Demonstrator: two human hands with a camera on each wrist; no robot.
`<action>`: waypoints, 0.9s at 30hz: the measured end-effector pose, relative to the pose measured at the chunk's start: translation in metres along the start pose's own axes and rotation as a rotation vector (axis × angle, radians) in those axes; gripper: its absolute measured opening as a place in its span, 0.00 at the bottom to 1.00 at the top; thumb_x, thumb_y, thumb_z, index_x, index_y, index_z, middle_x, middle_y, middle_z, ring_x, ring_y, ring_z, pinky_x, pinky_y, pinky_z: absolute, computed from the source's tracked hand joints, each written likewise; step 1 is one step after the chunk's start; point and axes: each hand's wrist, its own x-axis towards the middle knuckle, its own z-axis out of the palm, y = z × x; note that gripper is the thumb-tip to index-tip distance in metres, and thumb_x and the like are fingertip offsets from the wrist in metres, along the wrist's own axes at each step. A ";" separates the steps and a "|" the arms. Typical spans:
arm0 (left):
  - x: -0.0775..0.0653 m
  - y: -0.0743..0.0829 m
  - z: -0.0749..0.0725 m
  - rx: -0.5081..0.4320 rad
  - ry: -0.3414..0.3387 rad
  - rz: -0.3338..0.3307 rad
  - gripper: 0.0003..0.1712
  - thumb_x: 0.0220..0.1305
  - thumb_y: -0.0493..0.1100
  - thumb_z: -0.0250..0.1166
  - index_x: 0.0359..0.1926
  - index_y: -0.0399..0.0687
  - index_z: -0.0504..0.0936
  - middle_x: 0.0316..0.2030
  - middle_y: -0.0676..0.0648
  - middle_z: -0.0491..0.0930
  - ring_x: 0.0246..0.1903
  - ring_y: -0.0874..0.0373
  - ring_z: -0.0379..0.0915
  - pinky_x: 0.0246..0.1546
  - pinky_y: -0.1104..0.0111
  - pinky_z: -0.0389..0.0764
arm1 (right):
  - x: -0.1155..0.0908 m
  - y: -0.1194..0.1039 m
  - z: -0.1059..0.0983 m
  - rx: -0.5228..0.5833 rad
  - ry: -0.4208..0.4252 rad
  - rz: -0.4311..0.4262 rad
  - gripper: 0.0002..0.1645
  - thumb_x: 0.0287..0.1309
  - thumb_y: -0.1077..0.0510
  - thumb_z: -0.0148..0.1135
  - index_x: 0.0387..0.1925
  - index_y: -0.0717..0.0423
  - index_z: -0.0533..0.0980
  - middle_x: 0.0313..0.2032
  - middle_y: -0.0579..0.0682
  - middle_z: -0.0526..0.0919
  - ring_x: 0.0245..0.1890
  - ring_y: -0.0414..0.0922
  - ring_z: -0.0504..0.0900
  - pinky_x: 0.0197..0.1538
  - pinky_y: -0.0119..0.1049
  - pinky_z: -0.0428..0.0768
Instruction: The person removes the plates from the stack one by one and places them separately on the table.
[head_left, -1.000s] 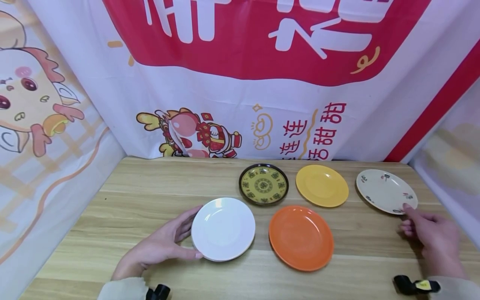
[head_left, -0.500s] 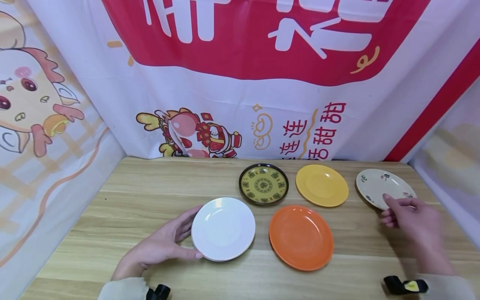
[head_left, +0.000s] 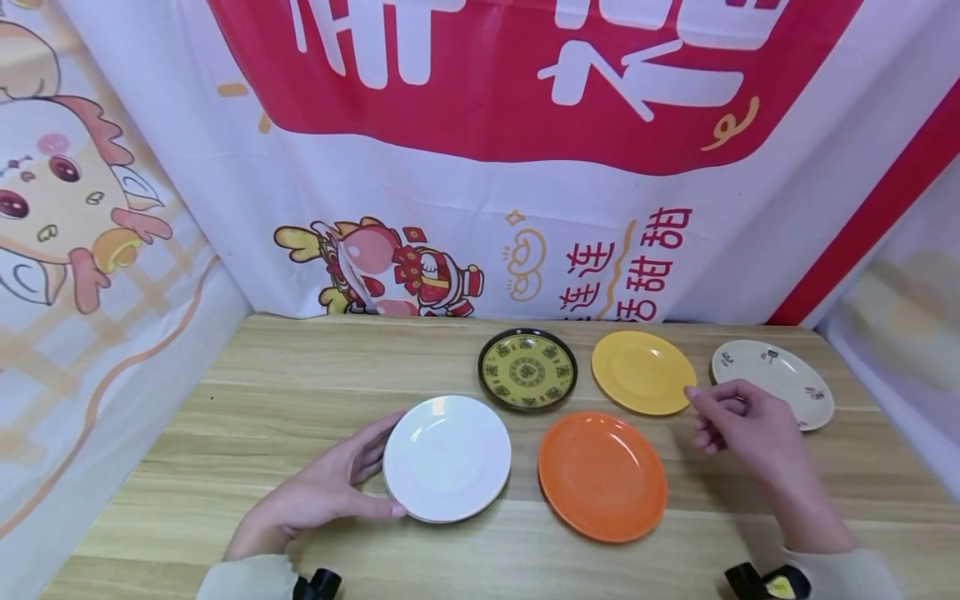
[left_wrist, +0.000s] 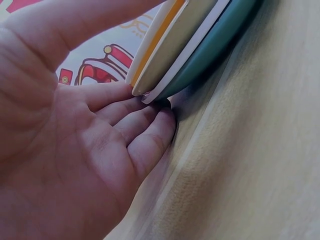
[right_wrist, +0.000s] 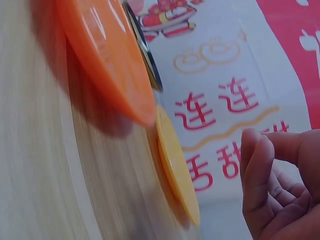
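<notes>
My left hand [head_left: 337, 483] holds the left side of a stack of plates, thumb at the near rim and fingers at the far side. A white plate [head_left: 447, 458] tops the stack; at the edge in the left wrist view, a green plate [left_wrist: 210, 55] lies lowest. My right hand [head_left: 750, 429] is between the yellow plate [head_left: 643, 372] and the cream patterned plate [head_left: 787, 379], covering part of the latter. Its fingertips overlap the yellow rim in the head view. In the right wrist view, thumb and forefinger meet with nothing between them, and the other fingers are curled.
An orange plate [head_left: 602, 477] lies right of the white stack. Behind it sits a dark-rimmed plate with an olive pattern [head_left: 527, 369]. A printed cloth [head_left: 480, 208] hangs along the back edge of the wooden table [head_left: 300, 367].
My right hand has let go of the cream patterned plate's near rim and moved left toward the yellow plate. The left hand and the plates have stayed in place.
</notes>
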 end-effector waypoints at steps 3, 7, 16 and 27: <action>0.000 0.000 0.000 0.005 0.003 -0.008 0.66 0.56 0.39 0.84 0.86 0.47 0.52 0.86 0.37 0.52 0.85 0.35 0.47 0.71 0.87 0.65 | -0.005 -0.012 0.015 -0.001 -0.060 0.005 0.32 0.75 0.40 0.65 0.59 0.64 0.73 0.32 0.47 0.88 0.28 0.43 0.88 0.36 0.37 0.93; 0.000 0.001 0.000 0.012 0.006 -0.015 0.66 0.55 0.39 0.84 0.86 0.47 0.52 0.86 0.37 0.51 0.84 0.35 0.47 0.70 0.87 0.65 | -0.011 -0.024 0.037 -0.004 -0.131 -0.032 0.29 0.74 0.42 0.68 0.56 0.64 0.74 0.32 0.52 0.88 0.28 0.45 0.88 0.35 0.37 0.93; -0.001 0.001 0.000 0.020 0.008 -0.010 0.66 0.55 0.39 0.84 0.86 0.46 0.52 0.86 0.37 0.52 0.84 0.34 0.48 0.70 0.87 0.65 | -0.025 -0.046 0.082 0.039 -0.259 -0.135 0.21 0.72 0.50 0.71 0.51 0.64 0.78 0.31 0.55 0.87 0.25 0.48 0.87 0.30 0.40 0.91; 0.000 0.003 0.000 0.014 0.012 -0.026 0.66 0.55 0.40 0.84 0.86 0.46 0.52 0.85 0.37 0.52 0.84 0.34 0.48 0.69 0.88 0.65 | -0.037 -0.062 0.129 0.028 -0.381 -0.191 0.15 0.69 0.55 0.74 0.48 0.62 0.82 0.27 0.55 0.88 0.23 0.47 0.88 0.28 0.40 0.91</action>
